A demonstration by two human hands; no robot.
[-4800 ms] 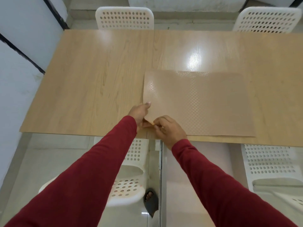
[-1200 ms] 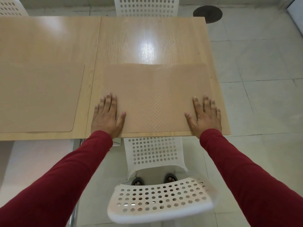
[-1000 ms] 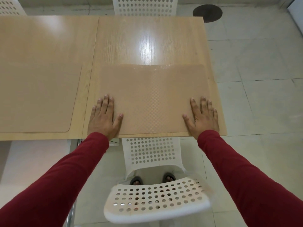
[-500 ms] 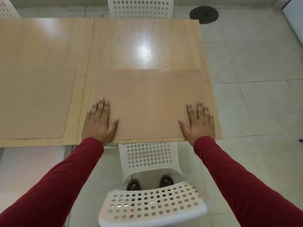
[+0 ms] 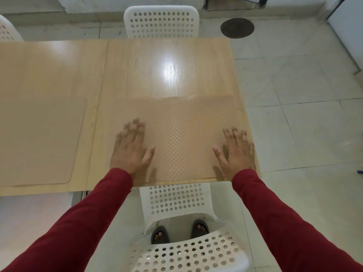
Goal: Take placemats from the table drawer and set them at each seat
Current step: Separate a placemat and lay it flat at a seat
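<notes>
Both hands are laid flat and open, palms down with fingers spread, and nothing is gripped by either. The left hand (image 5: 131, 148) is pressed on the placemat (image 5: 176, 138) towards its left part, and its fingers are blurred; the right hand (image 5: 236, 152) is rested at the mat's right near corner, with the outer fingers reaching the mat's right edge. The placemat is seen lying flat on the right end of the table (image 5: 169, 67), its near edge just inside the table's near edge and its right edge close to the table's right edge. A tan colour close to that of the wood is shown by the mat, and a fine dotted texture is picked out down its middle by the light. A second placemat (image 5: 39, 140) is set flat on the table to the left, apart from the first, with a strip of bare wood between them and a rounded near corner visible. Red sleeves (image 5: 275, 216) are worn on both arms. A white perforated chair (image 5: 176, 222) is placed directly below the near edge, in front of the first mat, and sandalled feet (image 5: 199, 229) are visible through its gap. Another white chair (image 5: 162, 22) is stood at the far side, and the floor (image 5: 304, 95) is tiled.
</notes>
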